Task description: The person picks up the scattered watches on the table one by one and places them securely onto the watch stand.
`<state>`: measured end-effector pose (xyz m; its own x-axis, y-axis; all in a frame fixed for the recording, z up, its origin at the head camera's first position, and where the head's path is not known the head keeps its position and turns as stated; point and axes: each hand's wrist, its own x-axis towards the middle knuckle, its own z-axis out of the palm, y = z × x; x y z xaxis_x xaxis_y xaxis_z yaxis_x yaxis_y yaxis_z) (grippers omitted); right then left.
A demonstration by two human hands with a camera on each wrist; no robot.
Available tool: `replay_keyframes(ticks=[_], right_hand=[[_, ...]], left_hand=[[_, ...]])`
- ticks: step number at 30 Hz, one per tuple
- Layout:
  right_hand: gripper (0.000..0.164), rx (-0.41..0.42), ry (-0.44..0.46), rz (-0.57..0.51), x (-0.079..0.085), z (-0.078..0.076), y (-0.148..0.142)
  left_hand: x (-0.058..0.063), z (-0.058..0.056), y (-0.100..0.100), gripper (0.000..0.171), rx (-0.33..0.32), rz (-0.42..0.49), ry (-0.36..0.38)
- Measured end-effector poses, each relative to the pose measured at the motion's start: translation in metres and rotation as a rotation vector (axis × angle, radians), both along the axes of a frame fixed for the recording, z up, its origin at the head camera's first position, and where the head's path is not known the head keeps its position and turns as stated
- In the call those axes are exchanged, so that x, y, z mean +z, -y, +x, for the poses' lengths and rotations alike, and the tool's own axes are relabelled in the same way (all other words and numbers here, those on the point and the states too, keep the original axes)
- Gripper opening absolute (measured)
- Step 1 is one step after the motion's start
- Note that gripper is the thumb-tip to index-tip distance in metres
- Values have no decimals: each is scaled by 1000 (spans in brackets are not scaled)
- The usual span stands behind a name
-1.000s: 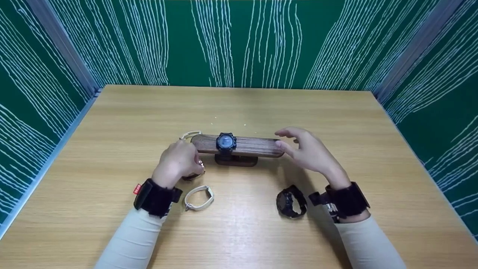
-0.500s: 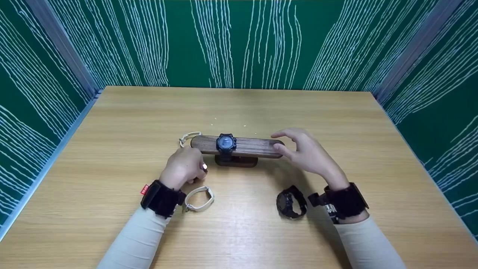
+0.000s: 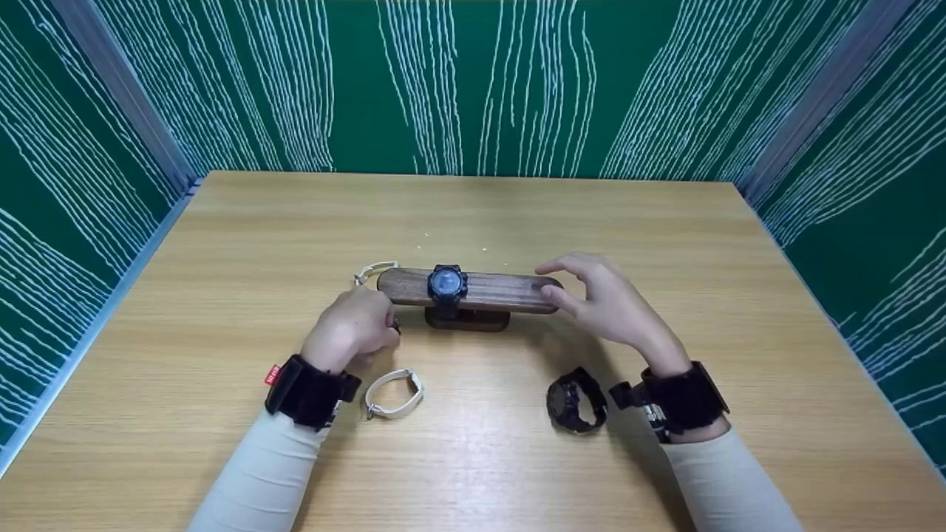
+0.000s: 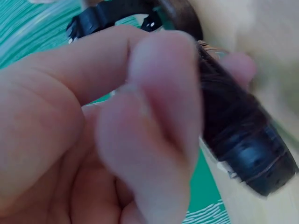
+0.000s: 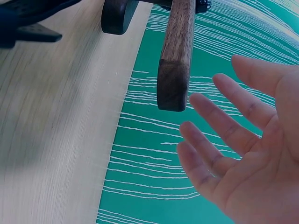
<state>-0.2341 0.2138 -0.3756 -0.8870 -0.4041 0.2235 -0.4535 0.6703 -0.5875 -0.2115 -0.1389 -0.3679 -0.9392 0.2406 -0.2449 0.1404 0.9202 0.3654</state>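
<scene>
Left hand [image 3: 353, 329] just beside the left end of the wooden stand [image 3: 510, 290], on its near side; fingers curled, pinching a dark strap [image 4: 247, 140]. In the left wrist view the strap runs out past the fingertips, a gold-coloured edge showing beside it; the rest is covered by the fingers. Contact between strap and desk [image 3: 473, 480]: cannot tell.

Right hand [image 3: 610, 303] at the stand's right end, fingers and thumb spread apart; contact with the wood cannot be told.

Stand: long bar lying left to right, raised on a small base [image 3: 469, 319]. Round-faced watch [image 3: 446, 281], dark, sits around the bar, left of its middle, dial up.

Also on desk: white band [image 3: 390, 411], a loop, on the near left; black watch [image 3: 564, 403] on the near right, well apart from it; pale band [image 3: 375, 267] just beyond the bar's left end.

Far side: green wall [image 3: 473, 89] with wavy white lines
</scene>
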Motion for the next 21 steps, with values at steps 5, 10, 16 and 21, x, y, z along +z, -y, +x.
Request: replay_keyframes(ticks=[5, 10, 16, 21], right_hand=[[31, 9, -6, -2, 0, 0, 0], [29, 15, -15, -2, 1, 0, 1], [30, 17, -17, 1, 2, 1, 2], [30, 24, -25, -3, 4, 3, 2]], left_hand=[[7, 1, 4, 30, 30, 33, 36], [15, 3, 9, 27, 35, 38, 50], [26, 8, 11, 23, -10, 21, -30], [33, 12, 11, 23, -79, 53, -94]])
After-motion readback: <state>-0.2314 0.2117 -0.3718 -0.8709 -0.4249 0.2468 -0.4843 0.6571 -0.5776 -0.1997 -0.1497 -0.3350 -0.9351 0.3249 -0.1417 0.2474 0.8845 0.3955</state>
